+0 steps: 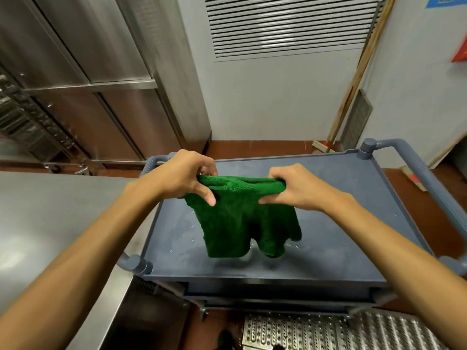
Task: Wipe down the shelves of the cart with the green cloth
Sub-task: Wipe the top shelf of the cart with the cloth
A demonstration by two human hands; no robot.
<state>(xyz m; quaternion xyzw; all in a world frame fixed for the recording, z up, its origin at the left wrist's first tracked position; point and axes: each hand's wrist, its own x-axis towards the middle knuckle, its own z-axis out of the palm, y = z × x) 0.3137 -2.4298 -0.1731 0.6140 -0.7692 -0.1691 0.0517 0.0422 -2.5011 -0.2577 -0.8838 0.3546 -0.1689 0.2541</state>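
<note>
A green cloth (242, 218) hangs in the air above the top shelf of a blue-grey cart (353, 188). My left hand (182, 175) grips the cloth's upper left edge, fingers curled over it. My right hand (295, 185) grips the upper right edge the same way. The cloth's top edge is stretched between both hands and its lower part droops just above the shelf. Small water specks lie on the shelf surface. The cart's lower shelves are mostly hidden under the top one.
A steel counter (50, 223) runs along the cart's left side. Steel cabinets (101, 84) stand at the back left. A broom handle (358, 72) leans on the wall behind the cart. A metal floor grate (328, 332) lies at the front.
</note>
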